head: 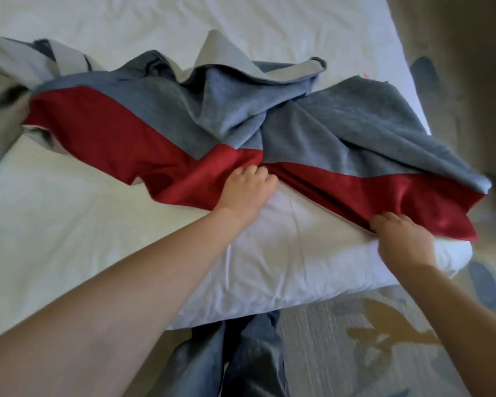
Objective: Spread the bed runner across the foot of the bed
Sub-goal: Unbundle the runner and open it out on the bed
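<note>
Left hand: knuckles up, fingers curled into the red band of the bed runner near its middle, pinching a fold of cloth. Right hand: fingers tucked under the red hem near the bed's right corner, thumb side on top; it grips the edge there. Both forearms bare, reaching from the lower frame.

Containers: none in view; nothing holds anything else apart from the bed carrying the runner.

Count: one runner, two hands, one bed, one pair of trouser legs seen below the mattress edge.

Runner: grey-blue plush with a red satin band along the near side and a pale grey backing showing where it is turned over. It lies crumpled and twisted across the white bedding, running from the far left of the frame to the right corner, with several ridges and folds bunched at centre. Not flat. Its right end overhangs the bed's right edge slightly.

Edges and room: the near mattress edge is bare white between the two hands and to the left of the left hand. A wide stretch of white sheet lies open beyond the runner. Patterned carpet shows at lower right, beside the bed corner.
</note>
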